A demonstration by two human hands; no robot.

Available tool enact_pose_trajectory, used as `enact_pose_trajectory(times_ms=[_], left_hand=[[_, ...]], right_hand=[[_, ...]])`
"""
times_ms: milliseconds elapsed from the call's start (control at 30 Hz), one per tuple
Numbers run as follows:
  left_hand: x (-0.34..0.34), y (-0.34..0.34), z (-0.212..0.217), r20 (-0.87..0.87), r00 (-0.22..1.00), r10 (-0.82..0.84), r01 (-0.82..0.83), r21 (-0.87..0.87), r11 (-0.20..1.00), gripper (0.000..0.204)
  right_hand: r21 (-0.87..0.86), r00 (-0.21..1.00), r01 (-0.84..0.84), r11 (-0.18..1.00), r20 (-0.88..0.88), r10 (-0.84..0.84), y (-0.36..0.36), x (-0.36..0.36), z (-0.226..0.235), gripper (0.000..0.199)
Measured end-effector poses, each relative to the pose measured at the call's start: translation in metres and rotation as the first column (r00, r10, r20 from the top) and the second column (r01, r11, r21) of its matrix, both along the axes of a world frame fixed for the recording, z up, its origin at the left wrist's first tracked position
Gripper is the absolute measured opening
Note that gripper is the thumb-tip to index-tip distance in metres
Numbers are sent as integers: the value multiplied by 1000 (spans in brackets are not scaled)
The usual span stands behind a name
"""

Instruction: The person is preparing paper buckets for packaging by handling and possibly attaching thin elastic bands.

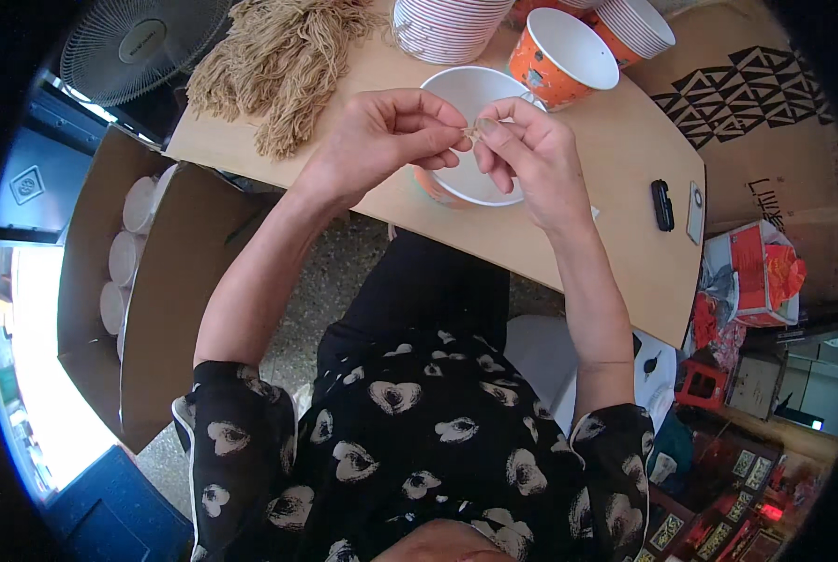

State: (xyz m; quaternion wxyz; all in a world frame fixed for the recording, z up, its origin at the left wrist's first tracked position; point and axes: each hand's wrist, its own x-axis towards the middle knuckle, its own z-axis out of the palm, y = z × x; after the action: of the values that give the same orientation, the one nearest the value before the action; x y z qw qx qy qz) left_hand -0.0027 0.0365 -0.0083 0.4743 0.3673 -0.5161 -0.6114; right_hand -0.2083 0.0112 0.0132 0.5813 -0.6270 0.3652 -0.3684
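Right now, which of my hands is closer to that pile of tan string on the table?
Left. Your left hand is just right of the tan string bundle, over the white cup. Your right hand is on the cup's far side from it.

Smooth paper cup, fibrous tan string bundle, matt cardboard tabletop.

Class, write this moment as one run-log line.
left hand: pinching string | right hand: pinching same string | below: white paper cup on table | nearby: string bundle
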Motion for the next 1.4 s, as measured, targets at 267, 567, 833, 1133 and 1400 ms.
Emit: enact_pose_trajectory(times_ms=[267,567,833,1133,1400], left_hand=[[4,1,-2,5,1000,0,0,19,1000,25],[2,2,5,17,1000,-12,11,44,999,23],[4,0,2,139,988,-71,74,-17,997,20],[0,1,3,85,996,-5,6,-12,1000,20],[0,0,-1,50,997,-53,55,-48,997,18]], right_hand=[[44,999,30,999,26,-31,-1,2,-1,13],[0,998,31,1000,62,-31,-7,-3,-3,9],[-34,998,51,998,32,-50,-4,-1,0,10],[-31,998,61,998,17,-61,-3,-3,2,14],[-57,995,96,994,-20,-97,-2,-4,-1,15]])
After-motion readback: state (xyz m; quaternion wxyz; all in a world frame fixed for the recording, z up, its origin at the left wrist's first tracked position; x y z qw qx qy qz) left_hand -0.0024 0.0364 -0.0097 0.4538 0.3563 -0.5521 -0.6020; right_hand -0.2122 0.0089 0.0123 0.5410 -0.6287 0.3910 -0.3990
